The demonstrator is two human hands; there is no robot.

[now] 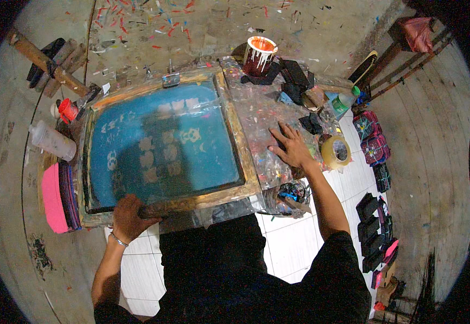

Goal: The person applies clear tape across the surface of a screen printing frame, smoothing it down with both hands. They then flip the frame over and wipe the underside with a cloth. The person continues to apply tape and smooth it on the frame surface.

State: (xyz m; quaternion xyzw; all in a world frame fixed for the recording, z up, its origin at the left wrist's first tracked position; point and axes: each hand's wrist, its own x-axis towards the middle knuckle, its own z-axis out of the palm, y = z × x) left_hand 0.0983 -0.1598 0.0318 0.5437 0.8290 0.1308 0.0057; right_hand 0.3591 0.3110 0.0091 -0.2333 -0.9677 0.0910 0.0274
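Sleeves (337, 264) apart; left hand (129, 218) on frame (239, 129), right hand (293, 148) splayed.

Blue screen (162, 141), pale motifs (190, 135), wooden frame (234, 116), roughly level

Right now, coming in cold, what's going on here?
Someone is at a paint-stained table with both hands down. The left hand is at the near left corner of a wooden frame around a blue screen with pale shapes; how firmly it grips, I can't tell. The right hand is spread on the tabletop, beside a roll of tape. A drippy paint pot stands toward the far side.
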